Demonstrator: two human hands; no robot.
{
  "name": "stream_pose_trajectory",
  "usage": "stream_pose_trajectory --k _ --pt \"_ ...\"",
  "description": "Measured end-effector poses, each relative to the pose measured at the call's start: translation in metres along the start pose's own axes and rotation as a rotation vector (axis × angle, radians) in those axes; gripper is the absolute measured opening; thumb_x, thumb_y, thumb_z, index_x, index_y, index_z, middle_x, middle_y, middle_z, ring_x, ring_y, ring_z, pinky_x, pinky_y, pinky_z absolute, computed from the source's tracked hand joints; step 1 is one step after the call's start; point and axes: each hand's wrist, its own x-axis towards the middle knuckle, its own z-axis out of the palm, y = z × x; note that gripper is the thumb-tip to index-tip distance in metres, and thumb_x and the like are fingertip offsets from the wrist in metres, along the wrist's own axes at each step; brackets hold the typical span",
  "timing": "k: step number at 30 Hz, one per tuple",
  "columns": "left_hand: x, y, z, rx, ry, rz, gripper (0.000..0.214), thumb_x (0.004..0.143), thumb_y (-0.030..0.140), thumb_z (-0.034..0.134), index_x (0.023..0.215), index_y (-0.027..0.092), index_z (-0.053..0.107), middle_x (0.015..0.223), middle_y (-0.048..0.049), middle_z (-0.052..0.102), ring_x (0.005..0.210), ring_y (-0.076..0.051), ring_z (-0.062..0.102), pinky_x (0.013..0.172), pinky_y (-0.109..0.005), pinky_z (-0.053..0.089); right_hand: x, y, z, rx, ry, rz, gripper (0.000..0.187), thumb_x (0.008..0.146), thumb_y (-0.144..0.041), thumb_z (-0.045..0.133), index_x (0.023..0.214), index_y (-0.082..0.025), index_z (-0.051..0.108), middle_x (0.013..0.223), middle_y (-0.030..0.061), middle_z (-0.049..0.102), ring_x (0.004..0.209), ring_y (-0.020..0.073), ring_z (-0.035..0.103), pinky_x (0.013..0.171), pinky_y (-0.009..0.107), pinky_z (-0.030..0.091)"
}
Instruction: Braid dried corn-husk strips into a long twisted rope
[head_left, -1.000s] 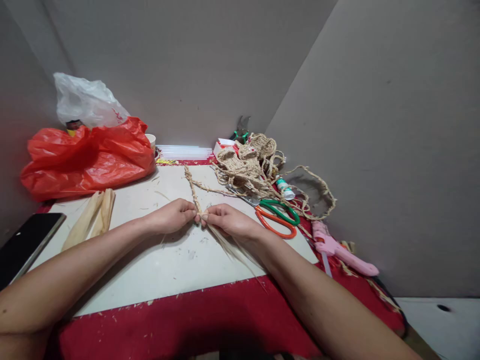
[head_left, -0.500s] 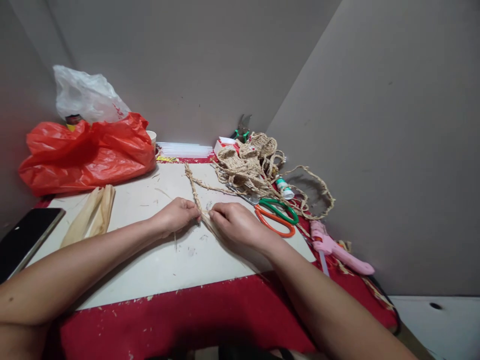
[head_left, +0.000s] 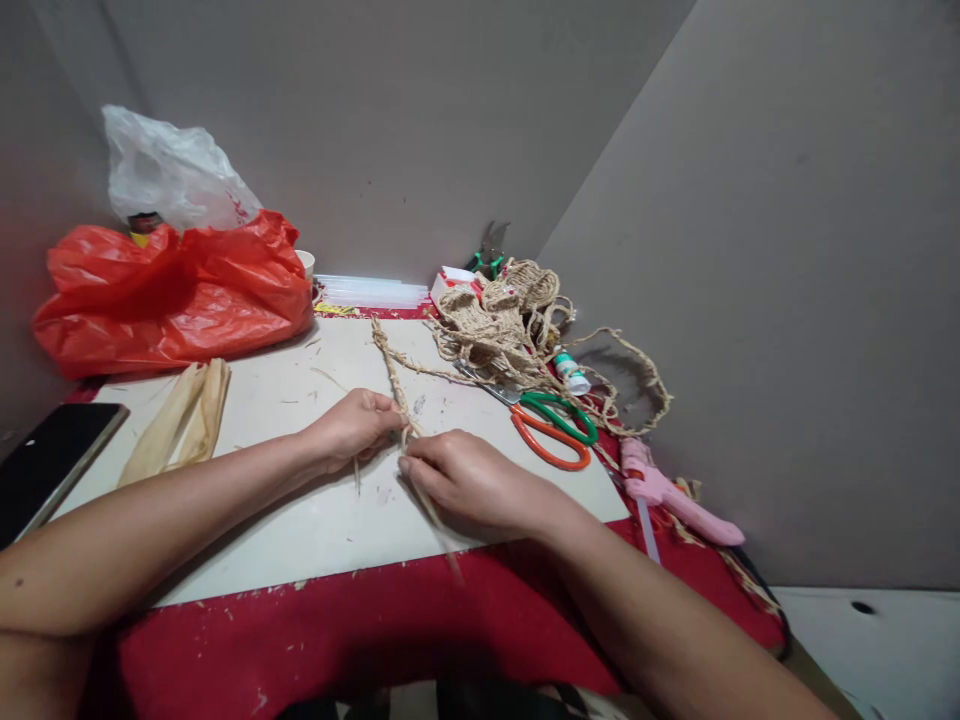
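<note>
A thin braided straw cord (head_left: 393,372) runs from the far middle of the white board (head_left: 300,530) toward me. My left hand (head_left: 364,422) pinches the cord's near end between thumb and fingertips. Just right of it and a little nearer, my right hand (head_left: 457,478) is closed on a loose strand (head_left: 431,508) of the same dry fibre, whose tail trails toward the board's front edge. Part of the strands is hidden behind my fingers. A pile of braided straw cord (head_left: 495,330) lies beyond my right hand, beside scissors (head_left: 551,430) with green and orange handles.
Left are a red plastic bag (head_left: 180,300), a white plastic bag (head_left: 172,170), pale dry husks (head_left: 187,410) and a phone (head_left: 56,460). Clear sticks (head_left: 371,292) and green-handled pruners (head_left: 491,255) lie at the back. A pink glue gun (head_left: 675,497) rests on the red cloth (head_left: 322,650) at right.
My right hand has come left and nearer to me, turning the strand downward. My left hand stays pinched on the braid. The whole view has tilted slightly.
</note>
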Motion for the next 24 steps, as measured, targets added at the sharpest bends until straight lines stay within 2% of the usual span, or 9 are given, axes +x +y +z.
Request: stream_pose_trajectory --k 2,5,6,9,11,14,17,20,24 --pt "0.001 0.001 -0.003 -0.044 -0.037 0.005 0.019 0.077 0.017 0.054 0.058 0.015 0.050 0.035 0.0077 0.031 0.031 -0.003 0.020 0.035 -0.021 0.013 -0.001 0.007 -0.015 0.166 0.056 -0.015 0.039 0.090 -0.036 0.040 0.061 -0.014 0.056 0.053 0.0017 0.056 0.050 0.0102 0.047 0.053 0.022 0.032" --pt "0.002 0.001 -0.005 -0.103 -0.083 -0.014 0.019 0.077 0.020 0.055 0.060 0.016 0.049 0.035 0.0089 0.027 0.032 -0.004 0.017 0.035 -0.021 0.012 0.009 0.020 -0.022 0.268 0.383 0.010 0.036 0.088 -0.039 0.043 0.066 -0.014 0.057 0.059 0.0016 0.057 0.055 0.0103 0.048 0.055 0.022 0.035" --pt "0.002 0.002 -0.006 -0.118 -0.093 -0.021 0.019 0.077 0.021 0.056 0.061 0.017 0.049 0.036 0.0091 0.027 0.032 -0.004 0.017 0.035 -0.021 0.011 0.013 0.024 -0.019 0.309 0.414 0.004 0.032 0.087 -0.038 0.046 0.069 -0.014 0.058 0.064 0.0023 0.058 0.059 0.0106 0.050 0.056 0.022 0.036" --pt "0.002 0.001 -0.007 -0.131 -0.124 -0.021 0.018 0.077 0.025 0.057 0.063 0.017 0.049 0.037 0.0095 0.027 0.034 -0.004 0.016 0.035 -0.020 0.011 0.028 0.032 -0.004 0.645 0.152 0.038 0.030 0.086 -0.040 0.045 0.074 -0.014 0.056 0.064 0.0019 0.058 0.050 0.0084 0.047 0.048 0.021 0.036" --pt "0.004 0.001 -0.009 -0.112 -0.140 -0.020 0.017 0.076 0.026 0.058 0.064 0.017 0.050 0.038 0.0098 0.027 0.034 -0.004 0.015 0.035 -0.020 0.011 0.035 0.035 0.004 0.866 -0.043 0.119 0.033 0.086 -0.043 0.045 0.069 -0.015 0.050 0.051 -0.0033 0.048 0.037 0.0052 0.034 0.036 0.019 0.026" --pt "0.007 -0.001 -0.011 -0.044 -0.171 -0.013 0.016 0.076 0.027 0.057 0.065 0.016 0.051 0.038 0.0095 0.028 0.034 -0.004 0.016 0.036 -0.021 0.012 0.041 0.040 0.007 1.000 -0.171 0.204 0.034 0.084 -0.044 0.049 0.064 -0.016 0.048 0.041 -0.0092 0.031 0.032 0.0032 0.019 0.030 0.017 0.014" --pt "0.009 -0.002 -0.014 0.095 -0.158 0.027 0.019 0.077 0.029 0.055 0.064 0.017 0.050 0.039 0.0090 0.031 0.034 -0.005 0.018 0.037 -0.022 0.012 0.044 0.045 0.003 1.051 -0.269 0.246 0.036 0.081 -0.044 0.054 0.059 -0.016 0.044 0.040 -0.0099 0.029 0.031 0.0019 0.017 0.029 0.016 0.011" --pt "0.007 0.001 -0.016 0.335 -0.099 0.104 0.020 0.078 0.032 0.053 0.066 0.015 0.053 0.043 0.0080 0.034 0.038 -0.005 0.022 0.041 -0.022 0.015 0.044 0.043 0.003 1.143 -0.265 0.279 0.038 0.076 -0.039 0.060 0.054 -0.017 0.037 0.040 -0.0104 0.028 0.031 0.0008 0.015 0.030 0.015 0.009" --pt "-0.003 0.011 -0.015 0.719 -0.091 0.231 0.022 0.080 0.027 0.046 0.067 0.014 0.058 0.052 0.0033 0.045 0.048 -0.008 0.036 0.050 -0.021 0.026 0.041 0.032 0.014 1.163 -0.049 0.329 0.027 0.075 -0.033 0.057 0.056 -0.016 0.048 0.033 -0.0107 0.027 0.028 0.0017 0.015 0.029 0.017 0.010"
